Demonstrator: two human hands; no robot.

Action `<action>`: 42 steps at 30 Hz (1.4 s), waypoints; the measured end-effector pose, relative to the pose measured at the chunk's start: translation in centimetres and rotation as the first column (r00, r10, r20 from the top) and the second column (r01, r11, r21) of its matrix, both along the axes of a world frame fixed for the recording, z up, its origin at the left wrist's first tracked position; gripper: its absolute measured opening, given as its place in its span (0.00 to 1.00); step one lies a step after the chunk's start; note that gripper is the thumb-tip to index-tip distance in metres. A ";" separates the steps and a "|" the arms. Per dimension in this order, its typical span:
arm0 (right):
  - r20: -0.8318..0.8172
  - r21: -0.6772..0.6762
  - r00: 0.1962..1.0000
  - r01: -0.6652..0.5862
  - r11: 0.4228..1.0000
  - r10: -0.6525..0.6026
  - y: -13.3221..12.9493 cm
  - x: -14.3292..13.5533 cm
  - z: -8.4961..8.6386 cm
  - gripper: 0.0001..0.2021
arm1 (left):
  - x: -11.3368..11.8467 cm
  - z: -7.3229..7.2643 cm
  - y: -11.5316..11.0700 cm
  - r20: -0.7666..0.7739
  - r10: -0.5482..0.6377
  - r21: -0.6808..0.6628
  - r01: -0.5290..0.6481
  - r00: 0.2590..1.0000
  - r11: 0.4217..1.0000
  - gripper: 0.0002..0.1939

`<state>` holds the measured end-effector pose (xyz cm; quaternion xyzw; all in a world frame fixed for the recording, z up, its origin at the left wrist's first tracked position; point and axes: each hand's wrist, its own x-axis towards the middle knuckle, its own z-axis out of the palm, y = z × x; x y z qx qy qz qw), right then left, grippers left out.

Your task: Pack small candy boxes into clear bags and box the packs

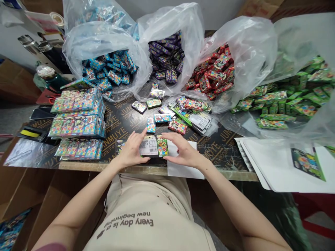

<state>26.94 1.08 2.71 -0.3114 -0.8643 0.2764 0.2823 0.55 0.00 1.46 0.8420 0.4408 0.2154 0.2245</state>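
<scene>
At the table's front edge lies a flat printed card (149, 146) with a white barcode label. My left hand (133, 149) rests over its left part, thumb and fingers spread along its edges. A small green packet (162, 145) sits at the card's right end, and my right hand (181, 150) grips it between thumb and fingers. Just beyond my hands are a blue packet (151, 125) standing lengthwise, another blue packet (162, 118) lying crosswise and a red packet (177, 126). A white sheet (185, 167) lies partly under my right hand.
Clear bags of blue (115, 68), purple (166, 52), red (216, 71) and green packets (298, 94) line the back. Wrapped packs (75, 125) are stacked at the left. White sheets (256, 157) lie at the right, more cards (200, 122) behind my right hand.
</scene>
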 end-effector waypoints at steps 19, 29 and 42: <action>-0.451 -0.878 0.272 0.037 0.477 -0.850 3.2 -11.8 2.7 0.17 | 4.8 1.3 1.3 0.623 0.776 -0.782 -0.091 -0.094 0.617 0.21; -0.476 -0.875 0.351 -0.094 0.475 -0.807 2.5 -10.6 2.8 0.16 | 2.9 3.7 2.9 0.693 0.713 -0.705 -0.108 0.108 0.701 0.07; -0.497 -0.636 0.555 0.290 0.715 -0.668 1.6 -8.0 2.7 0.07 | 0.4 5.9 3.4 0.542 0.492 -0.426 -0.282 0.681 0.860 0.13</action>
